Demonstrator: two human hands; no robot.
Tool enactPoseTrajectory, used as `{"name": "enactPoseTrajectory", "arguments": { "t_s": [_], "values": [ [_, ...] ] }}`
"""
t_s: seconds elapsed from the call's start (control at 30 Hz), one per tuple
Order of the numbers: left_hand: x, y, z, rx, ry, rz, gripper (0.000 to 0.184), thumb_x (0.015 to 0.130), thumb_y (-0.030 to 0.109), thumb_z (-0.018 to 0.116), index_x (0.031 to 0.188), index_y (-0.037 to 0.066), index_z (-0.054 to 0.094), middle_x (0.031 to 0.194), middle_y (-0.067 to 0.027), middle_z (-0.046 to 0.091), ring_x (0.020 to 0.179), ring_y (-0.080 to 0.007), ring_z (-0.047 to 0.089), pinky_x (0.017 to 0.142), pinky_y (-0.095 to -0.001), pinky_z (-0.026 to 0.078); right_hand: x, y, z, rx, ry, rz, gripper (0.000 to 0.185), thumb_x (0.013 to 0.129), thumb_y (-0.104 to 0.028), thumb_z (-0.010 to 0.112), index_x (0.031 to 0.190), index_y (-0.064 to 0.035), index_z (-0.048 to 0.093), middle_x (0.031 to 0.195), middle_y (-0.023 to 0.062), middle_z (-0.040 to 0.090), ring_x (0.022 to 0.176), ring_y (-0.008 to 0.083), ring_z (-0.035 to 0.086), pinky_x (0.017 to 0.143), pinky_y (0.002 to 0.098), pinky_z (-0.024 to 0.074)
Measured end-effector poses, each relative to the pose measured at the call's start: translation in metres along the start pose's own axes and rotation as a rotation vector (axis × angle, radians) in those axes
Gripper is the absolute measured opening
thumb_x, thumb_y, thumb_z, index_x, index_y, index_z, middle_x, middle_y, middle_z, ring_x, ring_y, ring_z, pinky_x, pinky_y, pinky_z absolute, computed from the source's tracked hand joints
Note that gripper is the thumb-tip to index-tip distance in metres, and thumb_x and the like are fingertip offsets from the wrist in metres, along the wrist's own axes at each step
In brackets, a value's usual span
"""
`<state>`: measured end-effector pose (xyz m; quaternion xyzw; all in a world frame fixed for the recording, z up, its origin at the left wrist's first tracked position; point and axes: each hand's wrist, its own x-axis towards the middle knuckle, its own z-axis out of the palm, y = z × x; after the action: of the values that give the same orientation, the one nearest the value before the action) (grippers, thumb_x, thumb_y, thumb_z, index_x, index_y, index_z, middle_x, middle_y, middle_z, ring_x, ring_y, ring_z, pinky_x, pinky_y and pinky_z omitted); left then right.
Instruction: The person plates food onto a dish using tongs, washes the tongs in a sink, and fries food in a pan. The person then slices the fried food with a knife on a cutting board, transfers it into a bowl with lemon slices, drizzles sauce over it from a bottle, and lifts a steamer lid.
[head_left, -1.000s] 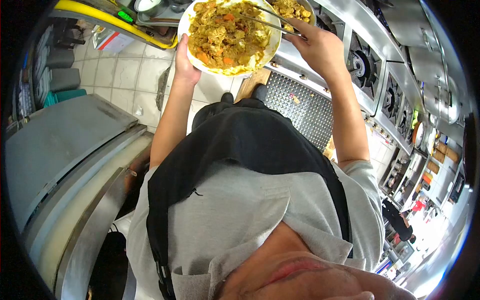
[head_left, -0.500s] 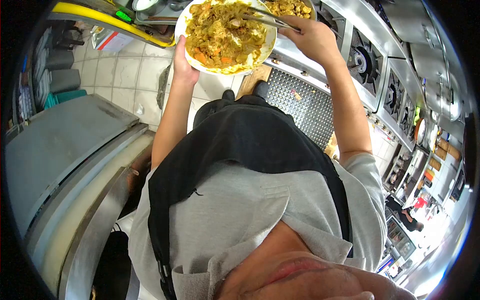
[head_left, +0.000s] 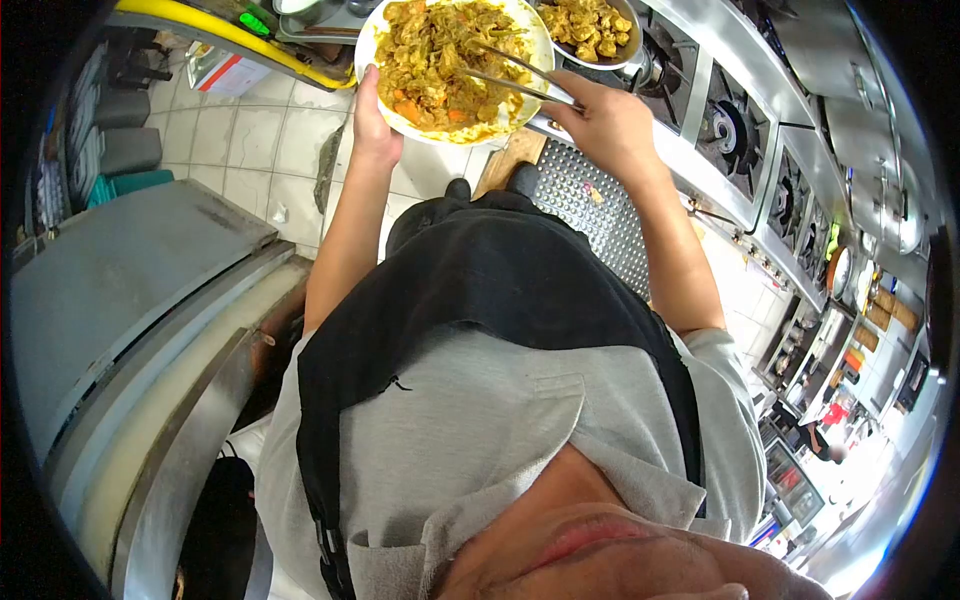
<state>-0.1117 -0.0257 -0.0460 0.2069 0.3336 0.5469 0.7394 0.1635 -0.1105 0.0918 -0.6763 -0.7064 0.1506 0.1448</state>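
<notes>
At the top of the head view, my left hand [head_left: 377, 125] grips the left rim of a white plate [head_left: 368, 50]. Brownish-yellow food [head_left: 425, 65] with orange pieces covers most of the plate. My right hand [head_left: 608, 118] is closed on metal tongs [head_left: 522, 88], whose two arms are slightly apart, with the tips in the food. A metal pan [head_left: 632, 42] holding yellowish chunks of food [head_left: 588, 24] stands just beyond the plate on the right.
A stove with burners [head_left: 730, 125] runs along the right. A yellow-edged counter [head_left: 250, 42] with a tray [head_left: 318, 33] is at upper left, and a grey cabinet [head_left: 130, 290] at left. Another person [head_left: 812, 437] stands far off at lower right.
My right hand and the tongs have moved down and left, and the tong tips are now lower in the food. More of the pan beyond the plate shows.
</notes>
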Motion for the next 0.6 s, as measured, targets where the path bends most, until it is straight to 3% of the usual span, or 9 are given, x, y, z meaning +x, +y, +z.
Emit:
{"name": "enactPoseTrajectory", "arguments": {
  "t_s": [0.2, 0.33, 0.6],
  "values": [
    [-0.005, 0.004, 0.007, 0.028, 0.019, 0.001, 0.058, 0.107, 0.042, 0.048, 0.148, 0.001, 0.044, 0.145, -0.0127, 0.056, 0.131, -0.0268, 0.056, 0.111, -0.0425, 0.044, 0.002, -0.01, -0.007, 0.021, -0.016, -0.084, 0.037, 0.091, -0.041, 0.07, 0.125, -0.0249, 0.071, 0.083, 0.0099, 0.074, 0.081, 0.0334, 0.072, 0.072, 0.0462, 0.0563],
    [-0.008, 0.006, 0.012, 0.044, 0.014, 0.007, 0.058, 0.107, 0.043, 0.048, 0.148, 0.001, 0.044, 0.145, -0.0128, 0.056, 0.131, -0.0269, 0.056, 0.111, -0.0427, 0.045, 0.022, 0.002, -0.014, -0.24, -0.005, 0.008, 0.038, 0.091, -0.044, 0.07, 0.125, -0.0266, 0.072, 0.082, 0.0085, 0.075, 0.081, 0.0293, 0.074, 0.071, 0.0414, 0.057],
    [-0.008, 0.004, 0.011, 0.041, -0.025, -0.015, 0.057, 0.107, 0.042, 0.048, 0.147, 0.002, 0.045, 0.144, -0.0124, 0.057, 0.131, -0.0266, 0.057, 0.111, -0.0422, 0.045, 0.023, -0.012, -0.001, -0.131, -0.008, -0.017, 0.039, 0.09, -0.042, 0.072, 0.125, -0.0268, 0.072, 0.08, 0.0095, 0.074, 0.079, 0.0304, 0.073, 0.07, 0.0424, 0.0565]
  ]
}}
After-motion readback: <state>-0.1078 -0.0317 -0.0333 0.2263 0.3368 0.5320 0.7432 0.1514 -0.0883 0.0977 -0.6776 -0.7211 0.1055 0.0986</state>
